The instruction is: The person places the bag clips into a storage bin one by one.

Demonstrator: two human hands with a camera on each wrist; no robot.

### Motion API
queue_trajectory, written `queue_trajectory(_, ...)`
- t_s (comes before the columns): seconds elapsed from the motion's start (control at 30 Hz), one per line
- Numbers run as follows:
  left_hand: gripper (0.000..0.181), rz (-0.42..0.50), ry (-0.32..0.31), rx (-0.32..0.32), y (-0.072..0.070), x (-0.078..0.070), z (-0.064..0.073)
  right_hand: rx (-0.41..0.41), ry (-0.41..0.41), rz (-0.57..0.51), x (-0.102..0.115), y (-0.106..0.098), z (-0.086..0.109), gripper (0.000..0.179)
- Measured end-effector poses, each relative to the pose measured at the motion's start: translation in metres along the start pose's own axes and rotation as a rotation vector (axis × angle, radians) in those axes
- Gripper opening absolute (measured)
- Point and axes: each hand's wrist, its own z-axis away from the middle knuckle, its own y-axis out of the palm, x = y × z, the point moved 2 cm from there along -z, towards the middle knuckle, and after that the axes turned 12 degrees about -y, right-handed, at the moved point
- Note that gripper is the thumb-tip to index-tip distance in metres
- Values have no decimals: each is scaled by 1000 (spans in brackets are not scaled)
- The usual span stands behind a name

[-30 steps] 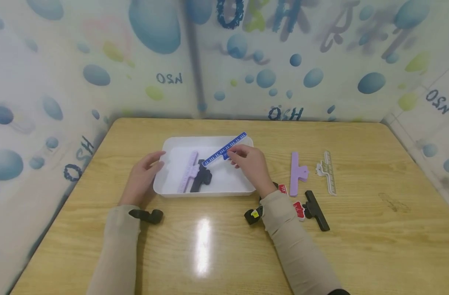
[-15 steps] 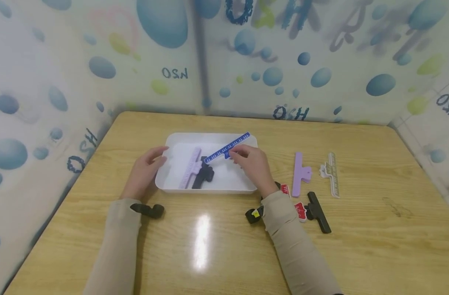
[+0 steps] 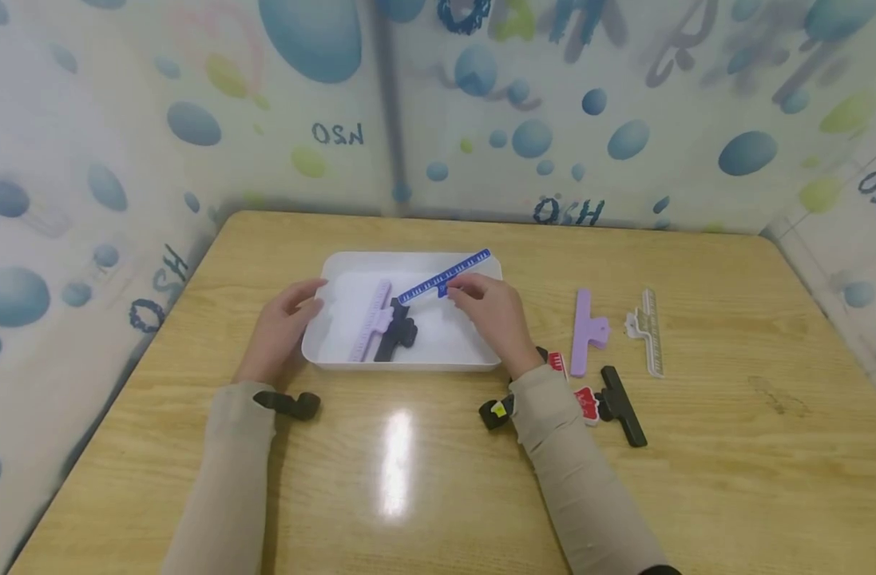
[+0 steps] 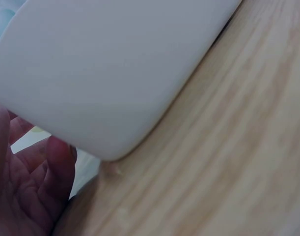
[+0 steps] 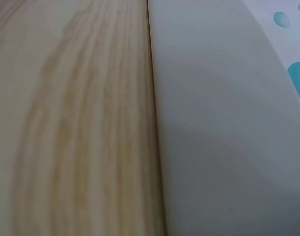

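My right hand [image 3: 491,315] pinches a blue ruler-edged clip [image 3: 445,275] by its handle part, above the right half of the white tray [image 3: 452,366]. One end of the clip overlaps the top of a black clip [image 3: 393,335] lying in the tray. Beside that lies a light purple ruler clip [image 3: 371,319]. At the tray's left end, my left hand [image 3: 279,327] has its fingertips at the rim. The left wrist view shows the left hand's bent fingers [image 4: 61,160] against the tray's outer wall [image 4: 105,78]. The right hand is outside the right wrist view.
To the right of the tray, a purple clip [image 3: 581,331], a clear ruler clip [image 3: 652,335] and a black clip [image 3: 624,407] lie on the wooden table [image 3: 732,463]. Red clips [image 3: 587,406] are partly hidden by the right forearm. Patterned walls stand behind and beside the table.
The blue clip, still in my right hand, has turned slightly flatter over the tray. My left hand has stayed at the rim. The head view has shifted a little.
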Motion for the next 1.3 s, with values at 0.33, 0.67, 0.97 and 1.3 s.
queue_trajectory(0.33,42,4,-5,-3,0,-1,0,131,-17,163,5,1,-1,30)
queue_trajectory(0.67,40,14,1,-7,0,-1,0,222,-75,268,4,5,-1,30)
queue_trajectory(0.97,39,11,9,-11,0,-1,1,277,-130,288,5,9,0,27)
queue_trajectory(1.3,38,28,15,-9,1,-2,2,331,-135,314,5,11,1,30)
